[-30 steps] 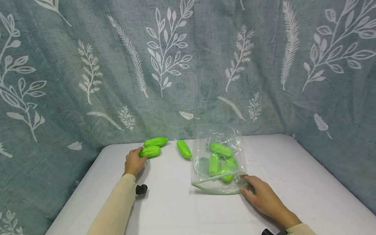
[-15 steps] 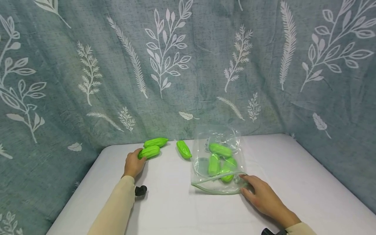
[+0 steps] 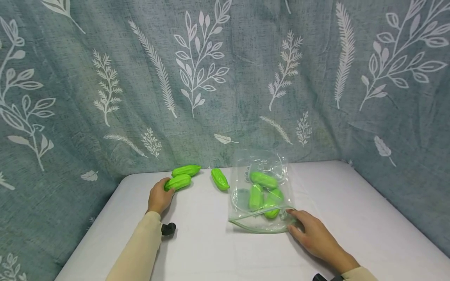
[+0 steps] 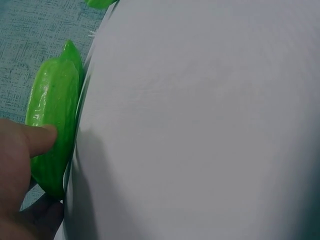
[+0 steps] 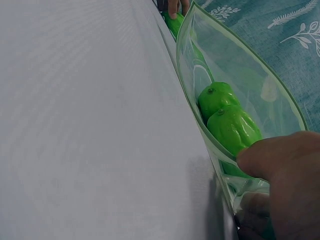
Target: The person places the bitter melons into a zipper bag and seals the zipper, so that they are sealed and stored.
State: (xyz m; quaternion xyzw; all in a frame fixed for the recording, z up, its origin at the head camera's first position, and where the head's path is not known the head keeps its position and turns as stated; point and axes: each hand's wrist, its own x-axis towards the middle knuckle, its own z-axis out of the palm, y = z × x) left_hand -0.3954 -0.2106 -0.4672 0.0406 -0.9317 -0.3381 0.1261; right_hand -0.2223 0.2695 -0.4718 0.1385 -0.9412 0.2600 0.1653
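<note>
My left hand (image 3: pixel 159 197) grips a shiny, ridged green vegetable (image 3: pixel 179 182) by its left end. In the left wrist view the thumb lies across the side of this vegetable (image 4: pixel 57 105), whose pointed tip faces away from the hand. My right hand (image 3: pixel 314 234) pinches the right corner of a clear zip bag's (image 3: pixel 241 200) mouth, which gapes toward me. Inside the bag lie several green vegetables of the same kind; two of them, a rear one (image 5: pixel 215 97) and a nearer one (image 5: pixel 235 127), show through the opening in the right wrist view.
Another green vegetable (image 3: pixel 186 170) lies just behind the gripped one. One more loose green vegetable (image 3: pixel 220 179) sits between the left hand and the bag. A white cloth covers the table (image 3: pixel 200 242). Behind and beside it hangs a blue-green leaf-patterned curtain (image 3: pixel 246 97).
The vegetable in my left hand has turned slightly, its left end now a little nearer and farther left. The right hand and bag stay in place.
</note>
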